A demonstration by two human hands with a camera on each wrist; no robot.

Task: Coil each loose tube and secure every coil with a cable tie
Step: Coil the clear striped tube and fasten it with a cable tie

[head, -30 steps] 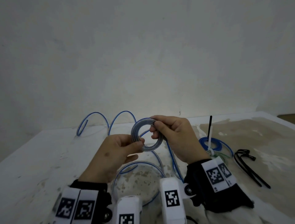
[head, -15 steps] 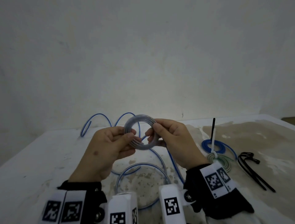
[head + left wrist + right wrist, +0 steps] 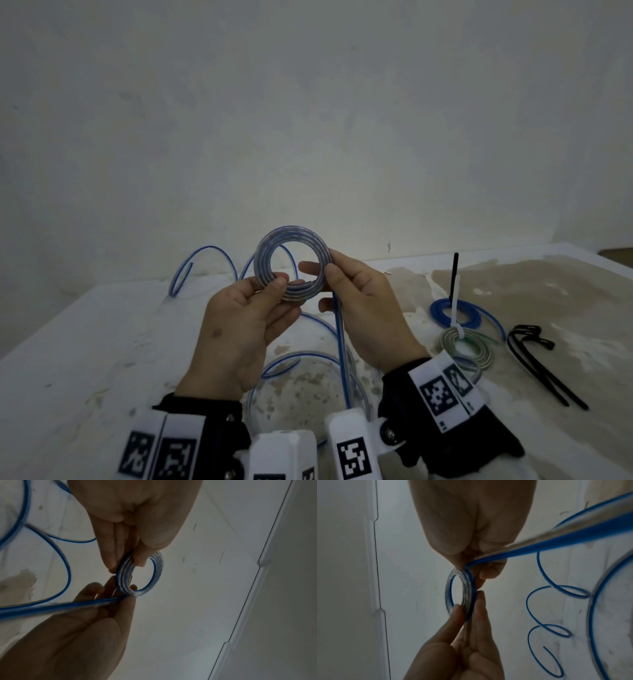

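Observation:
A clear tube with a blue stripe is wound into a small flat coil (image 3: 291, 236), held upright above the table between both hands. My left hand (image 3: 281, 286) pinches its lower left rim, thumb in front and fingers behind, as the left wrist view (image 3: 126, 561) confirms. My right hand (image 3: 320, 270) pinches the right rim, where the loose tube (image 3: 340, 342) leaves the coil (image 3: 467, 595) and drops past the palm. The right wrist view shows this hand (image 3: 471, 568) at that exit point. The rest of the tube (image 3: 298, 370) lies in wide loops on the table.
At the right lie a blue coil (image 3: 452, 311) with an upright white cable tie (image 3: 455, 291), a clear greenish coil (image 3: 467, 349) and loose black cable ties (image 3: 534, 359). The tube's spiral end (image 3: 205, 260) lies near the wall. The white table (image 3: 85, 342) has worn brown patches.
Both hands have lifted the coil higher and a little to the left. The left thumb has shifted along the rim, and the coil now faces me more squarely.

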